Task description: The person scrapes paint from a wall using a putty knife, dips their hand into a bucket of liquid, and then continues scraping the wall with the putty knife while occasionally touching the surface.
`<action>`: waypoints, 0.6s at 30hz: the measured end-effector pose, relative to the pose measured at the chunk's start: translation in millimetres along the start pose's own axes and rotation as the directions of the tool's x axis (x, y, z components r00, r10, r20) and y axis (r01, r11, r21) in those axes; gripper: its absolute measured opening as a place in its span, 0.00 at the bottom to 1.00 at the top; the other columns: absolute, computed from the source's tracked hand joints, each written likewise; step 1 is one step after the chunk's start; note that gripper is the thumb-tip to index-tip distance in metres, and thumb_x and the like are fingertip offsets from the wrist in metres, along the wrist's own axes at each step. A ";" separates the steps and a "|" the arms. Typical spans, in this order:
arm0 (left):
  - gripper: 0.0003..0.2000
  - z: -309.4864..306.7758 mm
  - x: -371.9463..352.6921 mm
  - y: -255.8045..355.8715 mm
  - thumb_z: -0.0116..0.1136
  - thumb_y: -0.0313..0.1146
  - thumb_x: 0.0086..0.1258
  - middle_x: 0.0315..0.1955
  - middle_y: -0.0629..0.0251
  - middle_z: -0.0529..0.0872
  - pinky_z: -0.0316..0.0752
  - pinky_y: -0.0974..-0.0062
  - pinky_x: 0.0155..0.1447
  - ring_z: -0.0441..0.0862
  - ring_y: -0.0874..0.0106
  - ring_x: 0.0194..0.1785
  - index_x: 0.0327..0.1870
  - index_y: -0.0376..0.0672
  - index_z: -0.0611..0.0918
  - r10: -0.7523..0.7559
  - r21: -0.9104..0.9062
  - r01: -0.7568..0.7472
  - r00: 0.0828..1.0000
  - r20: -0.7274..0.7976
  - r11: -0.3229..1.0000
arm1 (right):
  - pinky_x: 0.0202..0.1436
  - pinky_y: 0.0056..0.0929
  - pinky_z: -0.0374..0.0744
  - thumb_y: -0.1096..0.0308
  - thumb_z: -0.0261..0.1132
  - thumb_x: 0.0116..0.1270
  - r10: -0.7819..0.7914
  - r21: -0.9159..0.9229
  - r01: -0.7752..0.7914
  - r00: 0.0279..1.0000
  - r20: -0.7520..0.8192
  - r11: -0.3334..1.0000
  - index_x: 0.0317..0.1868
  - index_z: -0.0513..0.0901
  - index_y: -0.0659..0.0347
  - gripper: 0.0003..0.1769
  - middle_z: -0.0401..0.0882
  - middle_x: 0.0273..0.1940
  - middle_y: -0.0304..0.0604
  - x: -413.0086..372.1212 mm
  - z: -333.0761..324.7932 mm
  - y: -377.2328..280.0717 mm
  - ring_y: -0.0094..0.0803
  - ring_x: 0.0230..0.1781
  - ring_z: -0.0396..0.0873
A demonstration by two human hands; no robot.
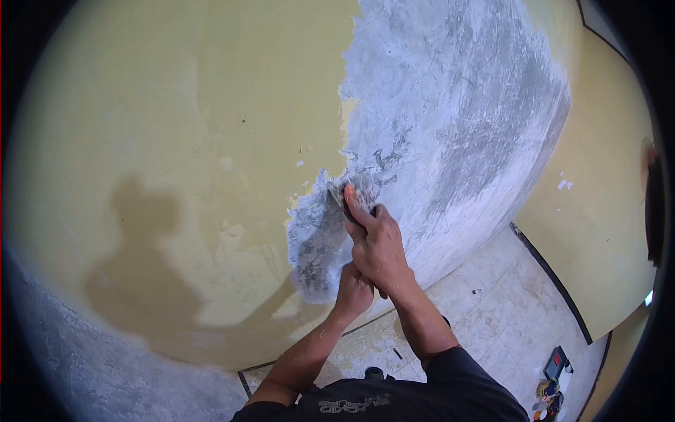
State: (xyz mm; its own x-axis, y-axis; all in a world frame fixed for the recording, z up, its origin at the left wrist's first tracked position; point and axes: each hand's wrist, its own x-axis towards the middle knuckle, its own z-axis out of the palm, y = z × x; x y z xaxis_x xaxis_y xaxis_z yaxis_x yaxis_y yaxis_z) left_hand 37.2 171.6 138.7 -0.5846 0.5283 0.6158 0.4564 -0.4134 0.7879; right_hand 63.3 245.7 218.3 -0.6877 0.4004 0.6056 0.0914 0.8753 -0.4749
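A scraper point(362, 188) with a wide, dusty blade is pressed to the wall at the ragged edge between yellow paint point(232, 84) and bare grey plaster point(422, 119). My right hand point(378, 246) is closed round its handle, the thumb stretched toward the blade. Just below, my left hand point(355, 290) is closed at the lower end of the handle, partly hidden behind the right hand and wrist. Dark scrape marks and paint flakes show around the blade. Bits of white dust cling to my forearms.
Below the wall lies a tiled floor point(485, 323) strewn with flakes and dust. Several small items point(552, 390), including a dark box with a red patch point(557, 362), stand at the lower right. Another yellow wall point(598, 190) with a dark skirting strip point(552, 281) rises on the right.
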 end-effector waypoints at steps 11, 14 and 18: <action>0.22 -10.8 14.6 6.1 0.44 0.42 0.81 0.17 0.60 0.82 0.74 0.75 0.23 0.82 0.71 0.20 0.29 0.32 0.78 -0.124 -0.193 0.146 0.985 0.121 0.970 | 0.35 0.44 0.72 0.75 0.64 0.62 0.007 0.087 -0.002 0.998 -0.062 0.996 0.69 0.73 0.47 0.33 0.70 0.29 0.59 14.0 -17.0 -21.2 0.54 0.28 0.71; 0.22 -12.1 9.0 8.3 0.43 0.41 0.81 0.18 0.59 0.83 0.74 0.76 0.23 0.82 0.72 0.20 0.28 0.32 0.78 -0.094 -0.190 0.127 0.981 0.171 0.973 | 0.36 0.42 0.72 0.76 0.66 0.60 -0.013 0.086 0.021 0.996 -0.092 0.996 0.69 0.73 0.49 0.34 0.70 0.28 0.57 8.9 -13.2 -18.8 0.51 0.27 0.70; 0.21 -10.7 -3.6 -5.0 0.44 0.38 0.81 0.19 0.59 0.83 0.74 0.76 0.23 0.82 0.72 0.19 0.29 0.32 0.78 -0.230 -0.260 0.271 0.957 0.178 0.927 | 0.36 0.42 0.72 0.75 0.67 0.60 0.067 0.051 -0.067 0.998 -0.008 0.996 0.69 0.73 0.48 0.35 0.70 0.28 0.56 -1.4 -3.3 -8.0 0.52 0.27 0.70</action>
State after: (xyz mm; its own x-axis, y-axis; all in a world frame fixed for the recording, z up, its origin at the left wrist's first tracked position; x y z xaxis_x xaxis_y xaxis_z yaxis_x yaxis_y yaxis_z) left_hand 29.9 163.8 132.5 -0.5445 0.7326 0.4085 0.0904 -0.4329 0.8969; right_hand 65.9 239.0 223.3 -0.6739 0.4604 0.5778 0.1002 0.8318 -0.5459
